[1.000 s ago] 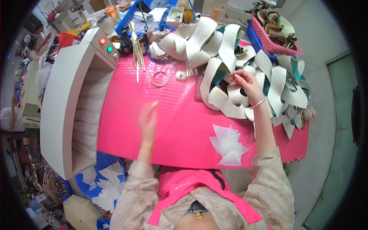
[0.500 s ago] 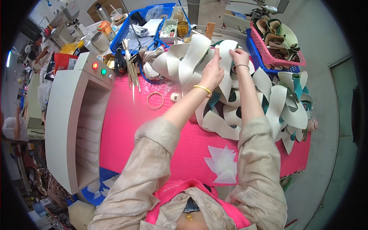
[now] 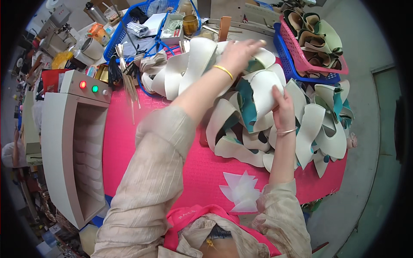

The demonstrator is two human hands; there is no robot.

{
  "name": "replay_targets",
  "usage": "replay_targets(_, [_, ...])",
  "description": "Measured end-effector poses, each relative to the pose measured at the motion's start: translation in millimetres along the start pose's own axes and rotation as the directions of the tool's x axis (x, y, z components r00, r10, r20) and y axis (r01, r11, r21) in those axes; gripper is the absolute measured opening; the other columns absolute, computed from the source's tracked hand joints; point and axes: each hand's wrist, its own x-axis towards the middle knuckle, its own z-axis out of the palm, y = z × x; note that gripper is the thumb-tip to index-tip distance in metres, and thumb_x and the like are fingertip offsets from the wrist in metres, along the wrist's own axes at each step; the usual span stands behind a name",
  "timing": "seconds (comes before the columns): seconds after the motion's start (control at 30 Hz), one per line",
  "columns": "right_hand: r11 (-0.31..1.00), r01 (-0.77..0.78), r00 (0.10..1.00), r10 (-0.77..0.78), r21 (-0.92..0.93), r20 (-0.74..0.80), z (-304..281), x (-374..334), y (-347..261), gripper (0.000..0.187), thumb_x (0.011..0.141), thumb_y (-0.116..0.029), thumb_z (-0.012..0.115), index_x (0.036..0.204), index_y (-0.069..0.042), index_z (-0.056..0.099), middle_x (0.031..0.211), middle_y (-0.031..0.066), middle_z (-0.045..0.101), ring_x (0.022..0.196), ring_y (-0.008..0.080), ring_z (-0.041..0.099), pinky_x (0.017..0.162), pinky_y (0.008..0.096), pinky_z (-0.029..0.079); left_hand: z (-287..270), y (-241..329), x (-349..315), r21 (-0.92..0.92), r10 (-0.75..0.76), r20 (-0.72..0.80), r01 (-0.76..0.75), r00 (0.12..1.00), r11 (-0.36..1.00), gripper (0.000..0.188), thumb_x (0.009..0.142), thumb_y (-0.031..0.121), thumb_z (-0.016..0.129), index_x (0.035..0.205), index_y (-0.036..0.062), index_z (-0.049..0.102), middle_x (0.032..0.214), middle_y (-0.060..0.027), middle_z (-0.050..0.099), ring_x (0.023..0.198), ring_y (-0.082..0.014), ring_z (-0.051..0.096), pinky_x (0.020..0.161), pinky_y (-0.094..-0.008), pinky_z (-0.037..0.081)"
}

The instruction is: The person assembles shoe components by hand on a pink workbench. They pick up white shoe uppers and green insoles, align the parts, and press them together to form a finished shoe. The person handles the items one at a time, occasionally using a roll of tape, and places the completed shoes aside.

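Note:
A large heap of curved white sheet pieces (image 3: 313,124), some with teal backs, covers the far and right parts of the pink table. They look like cut shoe-upper pieces. My right hand (image 3: 284,112) grips one white piece with a teal back (image 3: 266,92) by its right edge, thumb on the white face. This piece is lifted and tilted over the heap. Farther back, my left hand (image 3: 239,56) lies across the top of the heap, fingers stretched to the right. Some of its fingertips are hidden behind it.
A white box-shaped machine (image 3: 64,146) with red and green lights stands at left. Translucent pointed pieces (image 3: 241,191) lie at the table's near edge. Pink and blue baskets (image 3: 316,69) sit at far right; a cluttered blue basket (image 3: 112,45) stands at far left, beside bundled sticks (image 3: 124,71).
My right hand has come nearer and now holds a white piece tilted up. My left hand has gone from pointing upward to reaching across the heap. The tan ring is now hidden.

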Motion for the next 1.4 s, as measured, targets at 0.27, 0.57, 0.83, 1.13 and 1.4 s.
replay_targets(0.27, [0.941,0.325,0.942,-0.330,0.091,0.054,-42.5,-91.2,24.9,0.040,0.082,-0.020,0.059,0.113,0.002,0.048,0.114,0.0103,0.053,0.104,0.0216,0.052,0.092,0.0375,0.039,-8.8,-60.7,-8.3,-0.158,-0.300,-0.096,0.283,0.949,0.946,0.073,0.069,0.014,0.067,0.129,0.0045,0.027,0.133,-0.0233,0.030,0.113,-0.0347,0.045,0.096,-0.0448,0.034])
replay_targets(0.57, [0.902,0.314,0.949,-0.286,0.297,-0.134,-31.2,-26.8,-9.5,0.034,0.083,-0.020,0.059,0.110,-0.001,0.052,0.106,0.0082,0.058,0.099,0.0198,0.054,0.087,0.0329,0.041,-32.1,79.0,-153.9,-0.492,-0.275,0.172,0.324,0.946,0.808,0.089,0.062,0.010,0.067,0.137,0.0083,0.019,0.124,-0.0141,0.041,0.109,-0.0338,0.043,0.085,-0.0376,0.039])
replay_targets(0.83, [0.841,0.162,0.982,-0.189,0.516,-0.001,-62.3,-1.0,-74.6,0.038,0.087,-0.025,0.050,0.119,-0.004,0.046,0.116,0.0101,0.052,0.108,0.0254,0.048,0.094,0.0420,0.035,-32.9,73.0,-193.2,-0.117,-0.297,-0.053,0.290,0.953,0.950,0.056,0.064,0.005,0.060,0.118,0.0086,0.045,0.118,-0.0127,0.044,0.111,-0.0308,0.041,0.087,-0.0406,0.037])
replay_targets(1.13, [0.882,0.380,0.875,-0.440,0.277,0.201,-86.5,-89.7,-27.6,0.033,0.074,-0.020,0.050,0.100,0.001,0.050,0.103,0.0113,0.055,0.097,0.0243,0.049,0.087,0.0363,0.037,-30.6,80.7,-92.3,-0.476,-0.144,-0.084,0.087,0.986,0.875,0.055,0.069,0.000,0.055,0.120,0.0073,0.035,0.119,-0.0142,0.046,0.112,-0.0329,0.043,0.092,-0.0439,0.034])
replay_targets(1.4, [0.730,0.672,0.440,-0.257,-0.126,0.860,-29.6,-134.3,-60.9,0.011,0.055,-0.007,0.058,0.060,0.003,0.057,0.055,0.0100,0.051,0.052,0.0268,0.048,0.065,0.0381,0.040,13.0,56.4,-70.0,-0.257,0.286,0.237,-0.224,0.928,0.940,0.054,0.074,0.012,0.060,0.123,0.0243,0.044,0.119,-0.0012,0.053,0.120,-0.0190,0.040,0.104,-0.0471,0.020])
